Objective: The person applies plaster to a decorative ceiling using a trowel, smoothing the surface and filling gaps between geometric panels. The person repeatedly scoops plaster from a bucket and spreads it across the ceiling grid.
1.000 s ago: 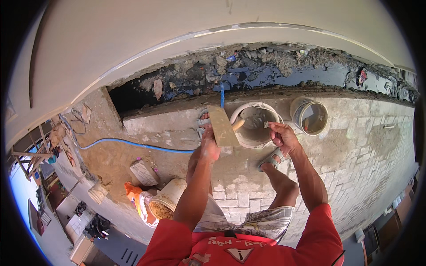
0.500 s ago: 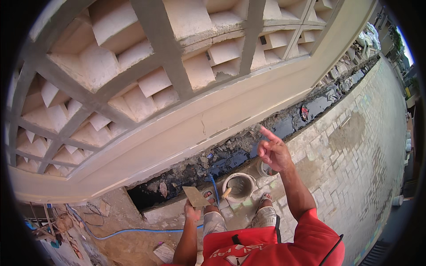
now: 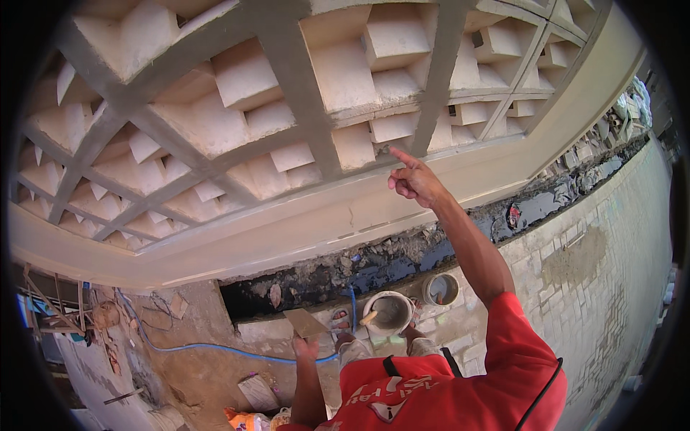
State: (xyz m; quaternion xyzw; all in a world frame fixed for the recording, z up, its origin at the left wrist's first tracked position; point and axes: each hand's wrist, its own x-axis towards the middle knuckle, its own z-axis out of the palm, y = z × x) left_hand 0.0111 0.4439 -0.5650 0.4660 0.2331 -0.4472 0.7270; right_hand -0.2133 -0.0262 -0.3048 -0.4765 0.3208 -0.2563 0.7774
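Note:
My left hand (image 3: 307,349) grips a flat, tan-brown rectangular mortar board (image 3: 305,323) low at my left side; its handle, if any, is hidden. My right hand (image 3: 419,183) is raised in front of the wall, index finger stretched out and the other fingers curled, holding nothing. Its fingertip is nearest to the grey mortar edge of the wall's openwork blocks (image 3: 394,131); I cannot tell if it touches. By my feet stands a bucket of grey mortar (image 3: 392,314) with a wooden-handled tool (image 3: 369,317) leaning on its rim. A second bucket (image 3: 440,290) with grey contents is to its right.
An open drain trench (image 3: 384,273) with dark water runs along the wall's foot. A blue hose (image 3: 223,348) curves over the sandy ground at left. Brick paving (image 3: 618,266) stretches right. A pale block (image 3: 257,393) and an orange-white bag (image 3: 246,419) lie behind me.
My right hand has risen and moved left, from over the trench to the lattice wall. My view has tilted upward, showing more wall. My left hand keeps hold of the mortar board.

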